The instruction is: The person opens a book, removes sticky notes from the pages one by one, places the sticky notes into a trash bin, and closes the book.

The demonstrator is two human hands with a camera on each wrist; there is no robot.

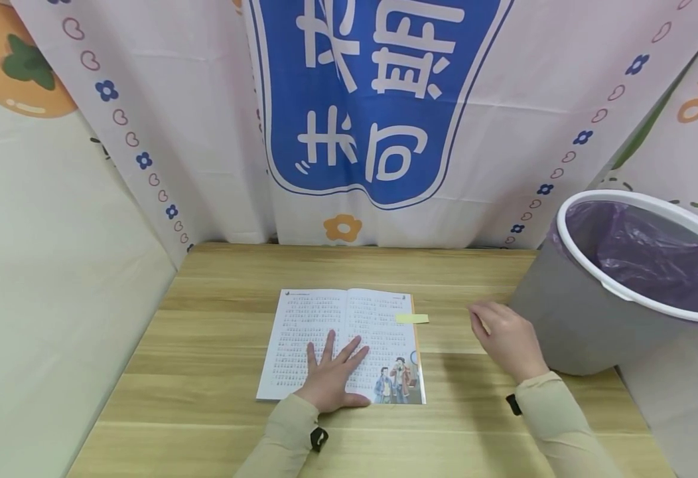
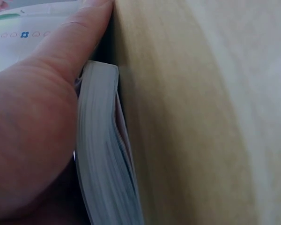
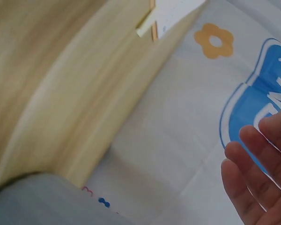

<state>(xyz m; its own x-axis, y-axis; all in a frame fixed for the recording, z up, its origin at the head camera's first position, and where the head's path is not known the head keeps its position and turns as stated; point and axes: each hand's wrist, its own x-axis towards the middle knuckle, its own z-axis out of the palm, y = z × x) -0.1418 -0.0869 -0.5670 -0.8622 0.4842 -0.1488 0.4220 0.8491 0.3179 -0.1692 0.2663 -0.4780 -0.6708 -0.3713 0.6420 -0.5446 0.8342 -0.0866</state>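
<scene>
An open book (image 1: 310, 315) of printed text lies on the wooden table, with a drawing of two people at its lower right corner. My left hand (image 1: 331, 384) rests on its lower middle, fingers spread. The left wrist view shows that hand (image 2: 33, 122) beside the book's thick page edges (image 2: 100, 136). A pale yellow sticky strip (image 1: 411, 318) lies on the right page and sticks out past its edge. To the right of the book my right hand (image 1: 509, 340) hovers above the table, fingers loosely bent. Nothing shows in its fingers (image 3: 253, 161) in the right wrist view.
A grey bin (image 1: 558, 325) with a white rim and a purple liner stands at the right, close to my right hand. Behind the wooden table (image 1: 217, 279) hangs a patterned cloth (image 1: 217, 166) with a blue printed sign.
</scene>
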